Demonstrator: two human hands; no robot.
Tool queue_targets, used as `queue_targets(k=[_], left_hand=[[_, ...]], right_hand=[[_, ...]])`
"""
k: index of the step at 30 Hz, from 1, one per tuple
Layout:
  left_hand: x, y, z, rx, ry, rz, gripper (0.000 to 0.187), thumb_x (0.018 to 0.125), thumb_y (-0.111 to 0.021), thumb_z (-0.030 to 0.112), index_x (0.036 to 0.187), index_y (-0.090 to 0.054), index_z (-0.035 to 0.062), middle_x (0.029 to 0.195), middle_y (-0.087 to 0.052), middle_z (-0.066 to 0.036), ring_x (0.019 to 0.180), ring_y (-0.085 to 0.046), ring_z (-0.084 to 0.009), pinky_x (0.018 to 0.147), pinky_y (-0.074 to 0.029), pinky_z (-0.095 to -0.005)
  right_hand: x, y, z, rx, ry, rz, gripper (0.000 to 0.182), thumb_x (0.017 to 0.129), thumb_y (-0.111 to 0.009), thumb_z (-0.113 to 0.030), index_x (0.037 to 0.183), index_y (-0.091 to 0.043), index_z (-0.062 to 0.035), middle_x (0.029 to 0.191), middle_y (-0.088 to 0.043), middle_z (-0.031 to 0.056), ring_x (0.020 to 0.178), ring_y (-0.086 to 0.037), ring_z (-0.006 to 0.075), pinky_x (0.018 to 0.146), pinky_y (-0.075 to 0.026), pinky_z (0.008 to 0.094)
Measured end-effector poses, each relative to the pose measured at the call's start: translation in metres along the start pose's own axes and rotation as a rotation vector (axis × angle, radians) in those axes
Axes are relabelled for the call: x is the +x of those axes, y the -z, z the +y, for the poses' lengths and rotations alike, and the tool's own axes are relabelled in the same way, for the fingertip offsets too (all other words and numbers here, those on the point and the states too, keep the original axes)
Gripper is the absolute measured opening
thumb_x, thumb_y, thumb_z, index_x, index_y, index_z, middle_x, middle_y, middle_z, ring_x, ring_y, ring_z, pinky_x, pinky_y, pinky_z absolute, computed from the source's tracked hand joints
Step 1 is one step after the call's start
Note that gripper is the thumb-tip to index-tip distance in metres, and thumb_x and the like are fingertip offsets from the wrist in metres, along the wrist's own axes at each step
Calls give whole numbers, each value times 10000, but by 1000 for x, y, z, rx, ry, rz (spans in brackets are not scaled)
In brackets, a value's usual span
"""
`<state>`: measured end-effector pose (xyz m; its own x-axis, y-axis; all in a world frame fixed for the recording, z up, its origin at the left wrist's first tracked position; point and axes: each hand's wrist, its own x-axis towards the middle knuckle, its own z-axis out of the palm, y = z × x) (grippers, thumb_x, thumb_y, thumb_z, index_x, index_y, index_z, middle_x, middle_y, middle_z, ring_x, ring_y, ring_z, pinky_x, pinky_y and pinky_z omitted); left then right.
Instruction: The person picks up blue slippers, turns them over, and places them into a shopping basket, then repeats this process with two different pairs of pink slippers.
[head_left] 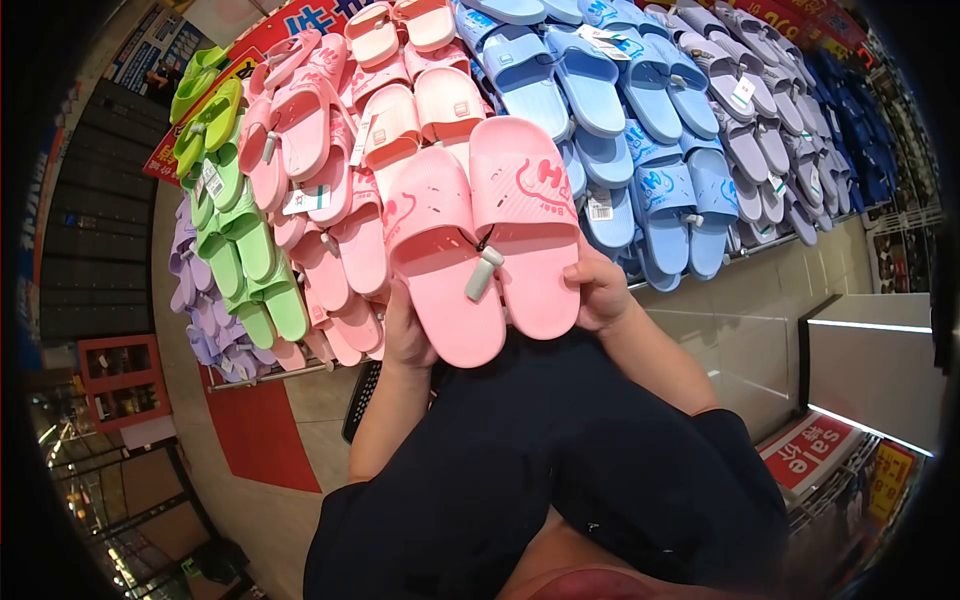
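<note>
Left hand (405, 330) and right hand (602, 288) found closed on outer edges of pink slippers (540, 290); level, matched support advised, sparing the cord (485, 240) at the tag (484, 274).

Pink slippers (455, 290) with red print

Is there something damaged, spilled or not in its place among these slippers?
Nothing clearly stands out. The pink slippers between the left hand and right hand look whole, joined by a grey tag. The blue slippers behind overlap unevenly, but that looks normal for a crowded display.
</note>
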<state>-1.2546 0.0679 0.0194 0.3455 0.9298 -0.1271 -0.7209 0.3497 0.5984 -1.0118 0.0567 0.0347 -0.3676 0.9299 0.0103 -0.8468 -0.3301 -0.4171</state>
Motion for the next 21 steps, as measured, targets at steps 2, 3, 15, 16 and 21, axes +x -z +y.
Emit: queue_targets(k=[2, 3, 15, 16, 21], left_hand=[[8, 2, 5, -79, 3, -65, 705, 982, -484, 545, 1463, -363, 43, 1392, -522, -201, 1207, -581, -349, 966, -525, -479], [15, 5, 8, -119, 5, -99, 724, 968, -507, 551, 1467, -358, 47, 1392, -519, -205, 1196, -586, -357, 947, -537, -483], [50, 32, 7, -347, -103, -320, 784, 950, -461, 595, 1505, -316, 62, 1420, -491, -204, 1212, -564, -351, 1022, -484, -484], [51, 31, 7, -350, -105, -317, 784, 950, -460, 597, 1505, -316, 62, 1419, -492, -203, 1212, -564, -351, 1021, -484, -484], [58, 24, 6, -369, -105, -296, 786, 949, -456, 603, 1504, -317, 64, 1416, -494, -201, 1207, -566, -352, 1017, -486, -483]], right_hand=[[2, -10, -1, -50, -32, -27, 931, 728, -599, -40, 1557, -177, -93, 1482, -422, 174, 1343, -478, 323, 1110, -418, 440], [4, -13, -1, -75, -47, -41, 941, 725, -597, -39, 1560, -167, -96, 1484, -418, 176, 1348, -472, 324, 1110, -417, 441], [25, -22, -2, -712, 10, -16, 838, 816, -514, -10, 1561, -129, -20, 1481, -385, 112, 1340, -402, 187, 1106, -343, 331], [27, -17, 0, -643, 34, -76, 693, 944, -475, -121, 1560, -171, -29, 1515, -371, 113, 1370, -394, 200, 1136, -315, 352], [32, 7, 24, -226, -24, -104, 659, 1056, -278, -491, 1542, -259, -46, 1521, -408, 131, 1379, -432, 242, 1160, -314, 406]])
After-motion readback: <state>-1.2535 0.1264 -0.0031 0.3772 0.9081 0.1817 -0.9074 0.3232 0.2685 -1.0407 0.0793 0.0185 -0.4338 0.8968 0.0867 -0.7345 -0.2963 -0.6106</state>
